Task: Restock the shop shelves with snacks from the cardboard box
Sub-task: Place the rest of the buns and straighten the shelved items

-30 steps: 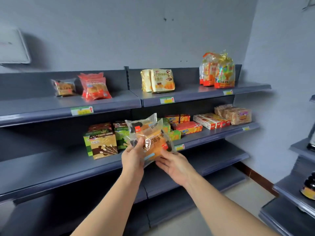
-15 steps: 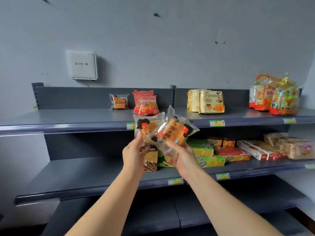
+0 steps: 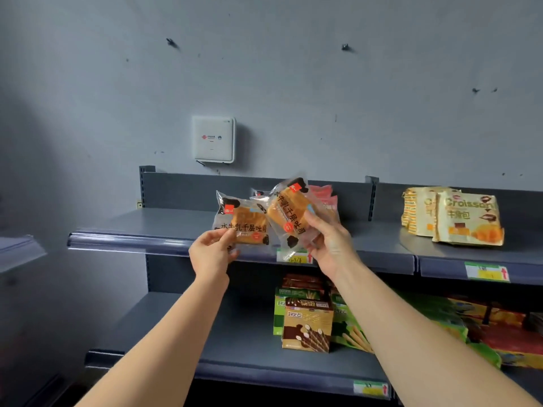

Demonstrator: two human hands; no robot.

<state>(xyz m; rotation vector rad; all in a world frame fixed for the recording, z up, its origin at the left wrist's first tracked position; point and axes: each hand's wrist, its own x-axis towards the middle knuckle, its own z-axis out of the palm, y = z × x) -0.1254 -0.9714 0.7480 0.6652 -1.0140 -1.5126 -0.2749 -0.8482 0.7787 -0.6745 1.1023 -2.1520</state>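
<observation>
Head view, restocking in progress. The left hand (image 3: 210, 254) is pinching the lower corner of the first toast packet (image 3: 246, 223) between thumb and curled fingers. The right hand (image 3: 329, 245) is wrapping its fingers round the second toast packet (image 3: 289, 212), which is tilting against the first. Both packets are hovering just above the front edge of the top shelf (image 3: 164, 227) and are not yet set down. Each is a clear, crinkly film pouch with black-patched print, showing a soft, square, golden slab of layered bread inside. Behind them a red packet (image 3: 323, 198) is standing on the same shelf, and glossy gold croissant bags (image 3: 467, 218) are leaning further right. On the middle shelf (image 3: 241, 333) rigid carton goods are standing: a brown biscuit-stick box (image 3: 307, 326) in front of green boxes (image 3: 349, 327). The shelves are flat, grey-blue painted metal with a rounded front lip. Judging from this, the stocking is partly done: several products are shelved, long bare stretches are lying to the left, and the cardboard box is out of view.
</observation>
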